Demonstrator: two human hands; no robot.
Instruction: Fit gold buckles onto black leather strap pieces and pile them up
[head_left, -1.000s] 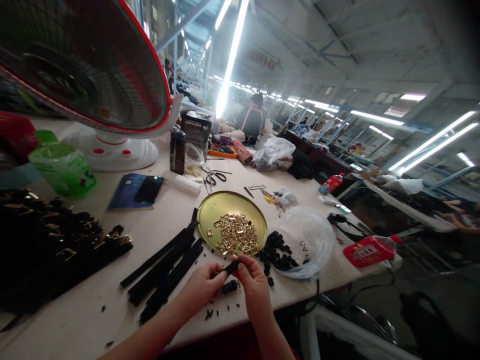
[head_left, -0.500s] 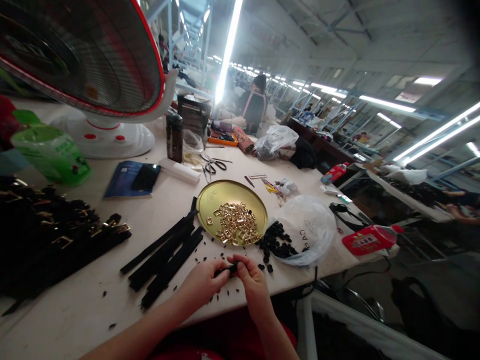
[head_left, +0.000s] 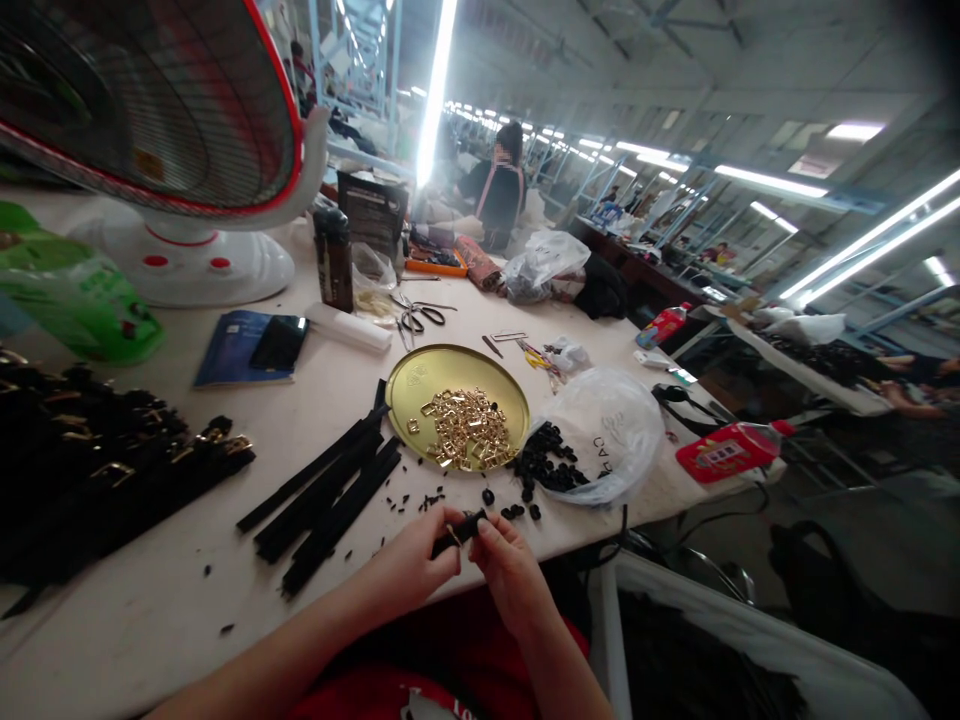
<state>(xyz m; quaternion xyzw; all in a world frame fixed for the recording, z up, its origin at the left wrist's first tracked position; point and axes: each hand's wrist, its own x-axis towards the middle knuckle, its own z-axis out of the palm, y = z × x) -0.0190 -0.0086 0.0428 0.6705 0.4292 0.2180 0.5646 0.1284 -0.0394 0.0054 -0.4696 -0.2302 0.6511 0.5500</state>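
Between my fingertips, near the table's front edge, is a short black strap with a small gold-coloured piece on it. My left hand is closed on its left part. The fingers of my right hand pinch its right end. Just beyond my hands lies a round gold tray heaped with small gold buckles. Small black round pieces spill from a clear plastic bag on the right. Flat black straps lie to the left of the tray.
A pile of black straps with buckles covers the left side. Behind it stand a green pouch and a fan. Scissors and a phone lie farther back. A red bottle lies at the right edge.
The strap piece has turned in my fingers, and a gold part now shows on it. My hands remain close together. The whole view has shifted slightly.
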